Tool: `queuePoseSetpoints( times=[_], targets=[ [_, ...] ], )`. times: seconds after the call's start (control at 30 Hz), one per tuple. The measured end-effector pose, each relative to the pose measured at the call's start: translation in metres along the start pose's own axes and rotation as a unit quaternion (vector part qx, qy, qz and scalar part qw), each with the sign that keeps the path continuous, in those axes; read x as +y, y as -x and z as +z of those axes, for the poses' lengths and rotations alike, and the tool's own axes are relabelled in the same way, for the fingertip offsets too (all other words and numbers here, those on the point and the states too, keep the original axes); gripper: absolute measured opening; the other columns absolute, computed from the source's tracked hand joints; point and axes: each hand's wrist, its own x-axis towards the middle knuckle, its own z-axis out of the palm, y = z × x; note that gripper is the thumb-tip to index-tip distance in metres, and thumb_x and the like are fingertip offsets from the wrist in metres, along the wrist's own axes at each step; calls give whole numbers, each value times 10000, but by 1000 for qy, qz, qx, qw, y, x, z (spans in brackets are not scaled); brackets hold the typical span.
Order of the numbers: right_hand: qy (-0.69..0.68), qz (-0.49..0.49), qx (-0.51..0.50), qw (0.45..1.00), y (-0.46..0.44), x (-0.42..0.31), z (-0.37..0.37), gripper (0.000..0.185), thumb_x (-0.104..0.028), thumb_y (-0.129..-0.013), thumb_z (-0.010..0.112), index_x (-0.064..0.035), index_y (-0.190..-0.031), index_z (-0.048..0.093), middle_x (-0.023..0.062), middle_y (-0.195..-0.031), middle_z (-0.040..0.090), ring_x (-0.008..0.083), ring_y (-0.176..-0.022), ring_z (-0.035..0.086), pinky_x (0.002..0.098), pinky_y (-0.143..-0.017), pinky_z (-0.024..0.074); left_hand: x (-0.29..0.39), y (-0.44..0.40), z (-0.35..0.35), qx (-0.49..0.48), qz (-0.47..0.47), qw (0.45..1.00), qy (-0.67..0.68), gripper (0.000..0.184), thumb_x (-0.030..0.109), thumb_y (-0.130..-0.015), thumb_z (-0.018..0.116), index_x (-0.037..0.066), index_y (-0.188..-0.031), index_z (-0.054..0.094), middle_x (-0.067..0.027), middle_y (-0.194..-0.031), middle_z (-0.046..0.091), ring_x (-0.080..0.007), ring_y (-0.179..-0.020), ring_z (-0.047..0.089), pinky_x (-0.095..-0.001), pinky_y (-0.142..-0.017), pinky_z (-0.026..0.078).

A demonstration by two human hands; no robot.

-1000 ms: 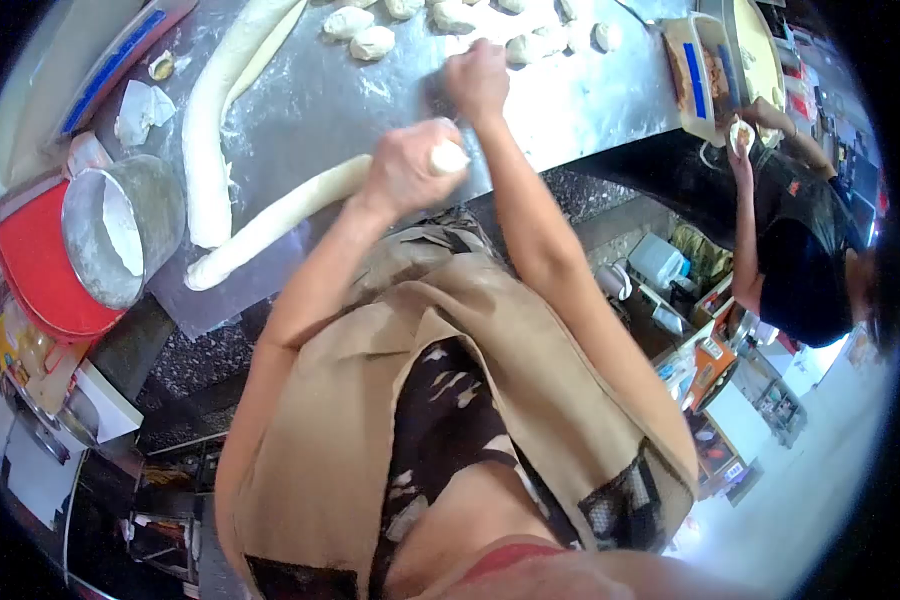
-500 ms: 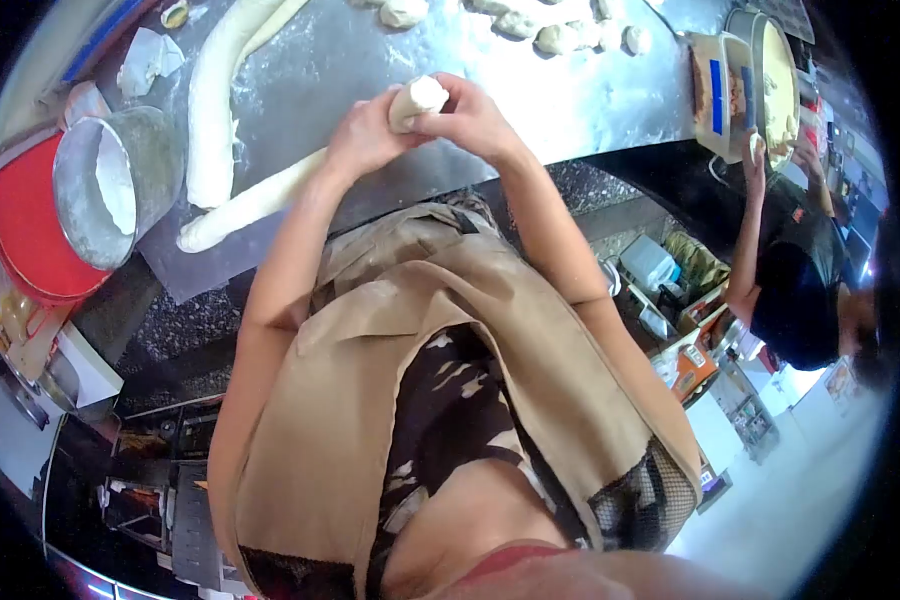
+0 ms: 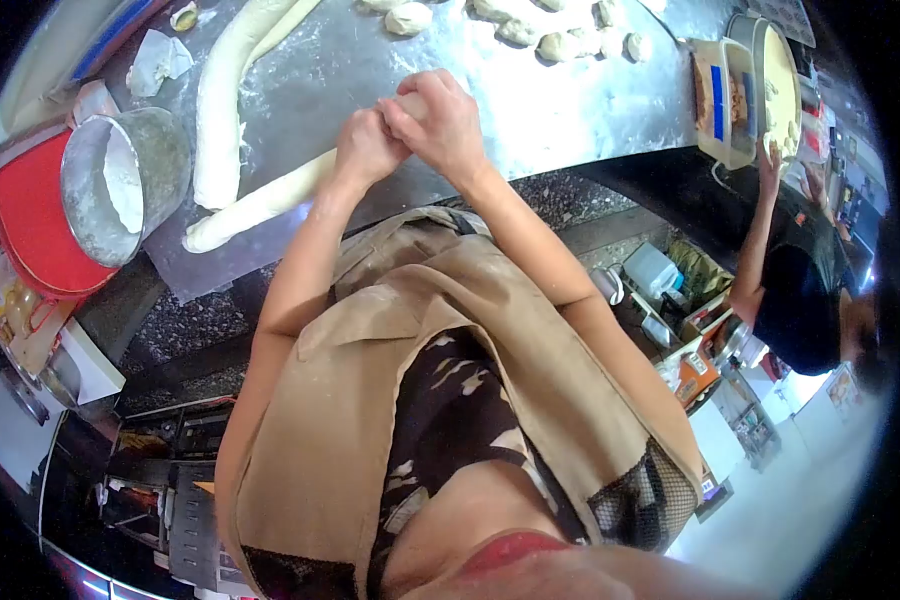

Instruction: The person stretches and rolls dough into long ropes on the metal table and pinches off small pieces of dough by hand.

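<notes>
a long rope of dough (image 3: 262, 205) slants along the near edge of the metal worktable (image 3: 310, 85), its far-left tip just beside the lower end of a thicker dough log (image 3: 220, 130). the left hand (image 3: 368, 148) is wrapped round the rope's other end, fingers curled in tight, and the right hand (image 3: 437, 122) is closed over the same end, its thumb side touching the left; a bit of dough shows between them, though the fingertips are partly hidden. small dough pieces (image 3: 560, 45) lie beyond the hands. to the left are a metal pot (image 3: 165, 150) holding something white, a red container (image 3: 40, 220) and crumpled white wrapping (image 3: 158, 65). at the right, a co-worker in black (image 3: 800, 290) reaches toward a round pan (image 3: 775, 75) beside a plastic tub with blue tape (image 3: 718, 100).
</notes>
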Motion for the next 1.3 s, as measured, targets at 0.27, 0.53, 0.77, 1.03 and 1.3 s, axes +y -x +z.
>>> queuePoseSetpoints(
  times=[0.27, 0.53, 0.77, 1.03, 1.3],
  targets=[
    [2, -93, 87, 992, -5, 8, 18, 144, -204, -741, 685, -93, -793, 608, 120, -816, 579, 343, -725, 593, 423, -626, 504, -3, -3, 8, 23, 37, 996, -74, 202, 200, -672, 747, 73, -779, 632, -156, -691, 650, -343, -687, 656, -416, -580, 507],
    [217, 15, 101, 971, -53, 71, -11, 647, -332, -712, 730, -15, -1227, 501, 264, -1130, 539, 383, -996, 557, 456, -845, 470, 15, 1, -16, 26, -62, 997, 44, 203, 190, -799, 720, 46, -754, 584, -103, -820, 664, -233, -726, 617, -351, -675, 486],
    [-355, 93, -236, 900, 22, 63, 62, 306, -151, -740, 726, -27, -1005, 636, 67, -919, 657, 174, -851, 607, 334, -779, 504, 5, 5, -16, 42, 144, 987, -62, 355, 230, -732, 770, -7, -941, 608, -218, -1375, 412, -369, -1220, 443, -454, -980, 382],
    [-383, 228, -212, 870, 10, 28, -32, 325, -118, -755, 769, -35, -1030, 617, 32, -929, 645, 101, -799, 596, 249, -669, 500, 4, 31, -34, -93, -43, 984, -143, 558, 265, -693, 750, 156, -1196, 535, -127, -928, 691, -344, -873, 659, -426, -769, 525],
    [-475, 257, -70, 839, 26, 93, -110, 426, -160, -797, 713, -31, -1165, 542, 90, -1033, 623, 165, -907, 614, 289, -774, 503, 30, -10, 46, -148, -27, 985, -80, 452, 320, -709, 716, 142, -1106, 595, -157, -960, 681, -359, -905, 649, -453, -790, 514]
  ],
)
